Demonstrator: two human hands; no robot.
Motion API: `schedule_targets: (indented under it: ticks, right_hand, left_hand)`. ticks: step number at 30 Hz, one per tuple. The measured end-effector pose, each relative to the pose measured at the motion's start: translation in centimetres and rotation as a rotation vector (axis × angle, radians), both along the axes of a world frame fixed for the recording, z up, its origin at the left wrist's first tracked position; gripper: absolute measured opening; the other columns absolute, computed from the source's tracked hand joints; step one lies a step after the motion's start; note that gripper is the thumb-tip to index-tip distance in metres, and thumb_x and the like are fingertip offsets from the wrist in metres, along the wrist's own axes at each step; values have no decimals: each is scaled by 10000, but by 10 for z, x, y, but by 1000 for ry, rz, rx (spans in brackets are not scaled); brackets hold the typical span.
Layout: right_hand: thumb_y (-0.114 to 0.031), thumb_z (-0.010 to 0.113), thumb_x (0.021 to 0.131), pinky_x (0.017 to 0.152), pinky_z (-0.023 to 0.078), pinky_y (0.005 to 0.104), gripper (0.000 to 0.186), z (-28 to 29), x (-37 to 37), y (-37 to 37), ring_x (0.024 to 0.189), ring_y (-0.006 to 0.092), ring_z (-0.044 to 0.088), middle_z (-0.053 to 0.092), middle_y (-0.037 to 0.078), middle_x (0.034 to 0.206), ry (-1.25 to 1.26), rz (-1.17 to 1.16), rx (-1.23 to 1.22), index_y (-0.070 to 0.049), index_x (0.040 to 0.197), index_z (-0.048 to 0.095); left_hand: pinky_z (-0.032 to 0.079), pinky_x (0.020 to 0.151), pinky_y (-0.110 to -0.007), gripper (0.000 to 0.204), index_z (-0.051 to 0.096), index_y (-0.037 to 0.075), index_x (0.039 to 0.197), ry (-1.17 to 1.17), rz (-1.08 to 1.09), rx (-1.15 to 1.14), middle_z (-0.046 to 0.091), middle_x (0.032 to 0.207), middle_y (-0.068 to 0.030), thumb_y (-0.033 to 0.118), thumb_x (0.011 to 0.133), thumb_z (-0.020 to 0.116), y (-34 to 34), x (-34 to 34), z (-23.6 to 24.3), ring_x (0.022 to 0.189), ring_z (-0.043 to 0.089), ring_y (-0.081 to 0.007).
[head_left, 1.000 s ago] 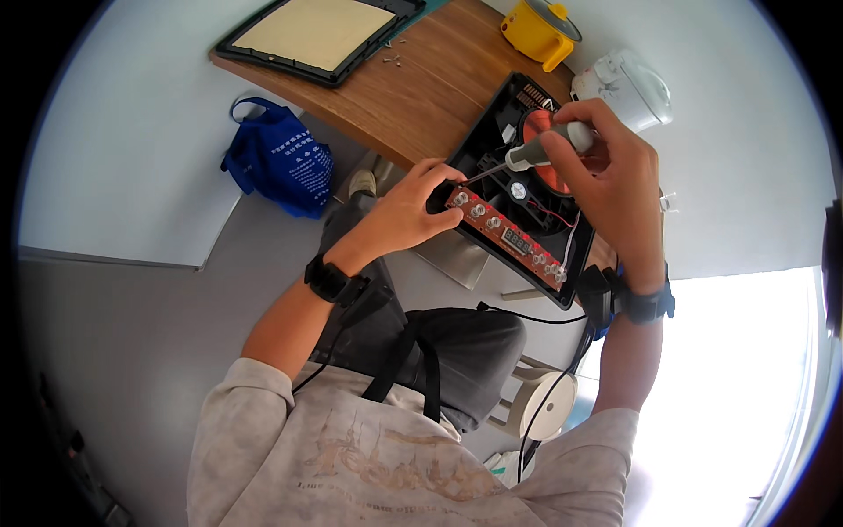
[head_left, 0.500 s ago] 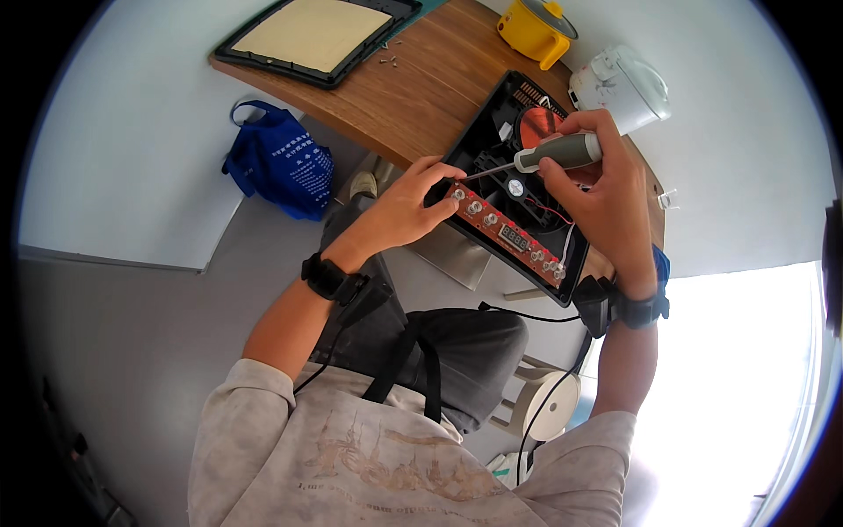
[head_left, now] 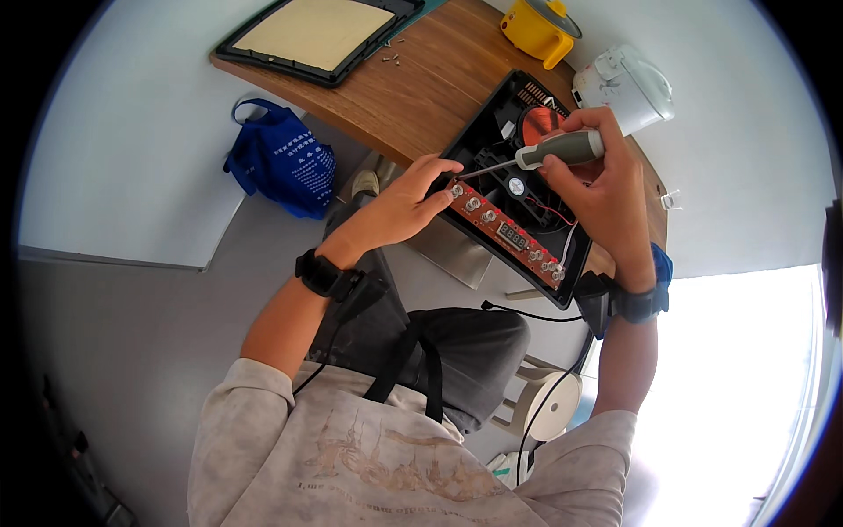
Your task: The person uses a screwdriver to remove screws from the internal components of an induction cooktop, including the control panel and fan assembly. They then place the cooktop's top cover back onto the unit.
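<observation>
My right hand (head_left: 606,176) is wrapped round the grey-and-white handle of a screwdriver (head_left: 562,153). Its shaft slants down left to the end of a reddish-brown circuit board (head_left: 496,221), which carries buttons and a small digit display. The board lies along the near side of an open black appliance housing (head_left: 479,230). At the housing's left corner, my left hand (head_left: 399,206) has thumb and forefinger closed round the screwdriver tip, the thumb touching the board's end. Whatever lies between those fingertips is hidden. Inside the housing are a copper coil (head_left: 537,127) and a fan (head_left: 516,186).
The housing overhangs the near edge of the wooden table (head_left: 421,88). A black-framed panel (head_left: 316,35) lies far left beside small loose screws (head_left: 392,59). A yellow pot (head_left: 537,31) and white rice cooker (head_left: 623,86) stand behind. Below are a blue bag (head_left: 281,158) and stool (head_left: 546,404).
My left thumb has slid slightly toward the screwdriver tip, at the end of the circuit board. The screwdriver and my right hand have hardly moved.
</observation>
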State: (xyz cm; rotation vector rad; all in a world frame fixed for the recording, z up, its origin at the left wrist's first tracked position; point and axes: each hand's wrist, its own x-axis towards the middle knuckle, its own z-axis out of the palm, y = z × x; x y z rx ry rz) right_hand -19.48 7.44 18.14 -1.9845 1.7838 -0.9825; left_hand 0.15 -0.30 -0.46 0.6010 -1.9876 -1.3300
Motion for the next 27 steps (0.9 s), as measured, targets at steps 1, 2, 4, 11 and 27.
schedule_targets:
  ticks: [1, 2, 4, 11, 27]
  right_hand:
    - [-56, 691, 836, 749, 582, 267, 308, 0, -1, 0, 824, 145, 724, 718, 85, 936, -5, 1, 1, -35, 1095, 525]
    - [-55, 690, 836, 748, 582, 267, 309, -1, -1, 0, 826, 144, 724, 718, 85, 937, -11, 2, 3, -34, 1096, 525]
    - [-51, 687, 835, 749, 582, 268, 309, -1, -1, -1, 827, 142, 722, 718, 84, 939, -24, 2, 3, -31, 1097, 526]
    - [-40, 681, 833, 766, 582, 272, 305, -4, -4, -3, 853, 141, 720, 719, 84, 943, -29, 23, -47, -26, 1095, 526]
    - [-5, 637, 837, 815, 564, 267, 294, -7, -14, -11, 890, 120, 690, 705, 82, 1004, -91, 92, -22, -45, 1114, 547]
  left_hand:
    - [359, 1081, -394, 376, 480, 97, 1368, 2, -2, 1, 513, 1337, -123, 207, 1011, 519, 1, 0, 2, 1280, 490, -279]
    - [357, 1081, -394, 371, 478, 99, 1365, 4, -5, 2, 518, 1331, -120, 203, 1011, 516, 1, 0, 3, 1276, 492, -277]
    - [361, 1073, -391, 343, 482, 98, 1337, 7, -12, 15, 526, 1310, -113, 198, 1010, 511, 1, 1, 5, 1255, 500, -268]
    - [378, 1037, -385, 280, 486, 100, 1270, -9, -24, 45, 546, 1242, -102, 204, 1011, 512, 1, 0, 7, 1187, 523, -248]
    - [382, 1035, -380, 281, 482, 100, 1263, -10, -29, 50, 553, 1241, -108, 215, 1010, 521, 2, 0, 9, 1200, 526, -249]
